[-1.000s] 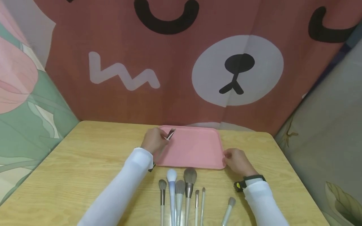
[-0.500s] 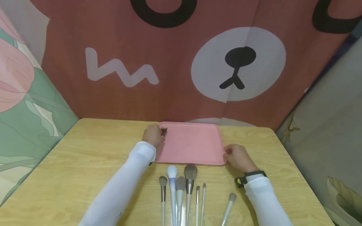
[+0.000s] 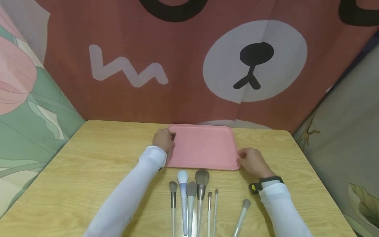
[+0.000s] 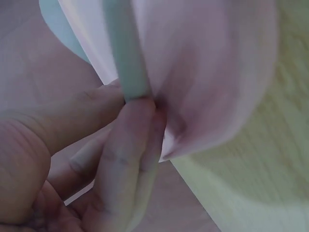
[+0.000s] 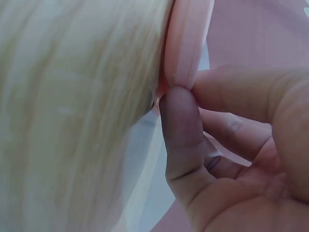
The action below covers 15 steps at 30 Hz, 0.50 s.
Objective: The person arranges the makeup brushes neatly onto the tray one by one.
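Note:
My left hand (image 3: 163, 140) is at the left side of the pink tray (image 3: 204, 148), pinching a makeup brush. Its pale green handle (image 4: 126, 53) sits between thumb and fingers in the left wrist view. Only the dark end of this brush (image 3: 173, 135) shows past the fingers in the head view; the hand hides most of the rest. On the opposite side, my right hand (image 3: 251, 161) pinches the tray's right edge near the front corner. The tray rim (image 5: 186, 53) lies between thumb and forefinger in the right wrist view.
Several makeup brushes lie in a row before the tray, among them a white-headed brush (image 3: 182, 177) and a large dark-headed brush (image 3: 202, 179). One brush (image 3: 242, 215) lies apart to the right. The wooden table (image 3: 97, 158) meets a bear-print curtain (image 3: 133, 105) behind.
The left hand has brought its brush leftward, close along the tray's left edge. The right hand keeps its pinch on the tray. The head view has tilted down slightly.

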Motion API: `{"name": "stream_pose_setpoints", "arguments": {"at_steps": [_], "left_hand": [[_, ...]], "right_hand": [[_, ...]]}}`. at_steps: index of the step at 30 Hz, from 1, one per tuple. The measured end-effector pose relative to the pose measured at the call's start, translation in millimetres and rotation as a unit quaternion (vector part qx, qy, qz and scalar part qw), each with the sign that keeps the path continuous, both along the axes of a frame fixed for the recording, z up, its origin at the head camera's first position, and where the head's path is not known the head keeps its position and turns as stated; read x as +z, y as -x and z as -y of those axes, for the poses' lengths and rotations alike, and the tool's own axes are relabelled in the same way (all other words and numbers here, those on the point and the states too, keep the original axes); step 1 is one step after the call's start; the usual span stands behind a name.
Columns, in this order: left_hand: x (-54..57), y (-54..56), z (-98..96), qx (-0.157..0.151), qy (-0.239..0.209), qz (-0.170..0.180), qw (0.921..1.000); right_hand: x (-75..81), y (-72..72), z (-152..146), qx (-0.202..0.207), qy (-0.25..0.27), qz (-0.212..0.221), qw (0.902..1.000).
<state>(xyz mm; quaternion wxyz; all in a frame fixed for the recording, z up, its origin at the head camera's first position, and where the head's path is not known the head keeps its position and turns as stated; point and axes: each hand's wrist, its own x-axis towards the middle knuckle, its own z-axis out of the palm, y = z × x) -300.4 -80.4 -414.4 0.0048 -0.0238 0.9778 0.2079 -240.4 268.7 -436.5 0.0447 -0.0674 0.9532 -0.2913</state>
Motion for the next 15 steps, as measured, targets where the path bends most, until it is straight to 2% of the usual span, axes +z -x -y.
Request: {"name": "stream_pose_setpoints", "arguments": {"at_steps": [7, 15], "left_hand": [[-1.8, -0.6, -1.1, 0.007, 0.002, -0.019, 0.9998], [-11.9, -3.5, -2.5, 0.019, 0.027, -0.059, 0.9977]], "right_hand": [[0.6, 0.4, -0.2, -0.011, -0.005, 0.007, 0.9999], [-0.9, -0.1, 1.6, -0.010, -0.001, 0.012, 0.9999]]}}
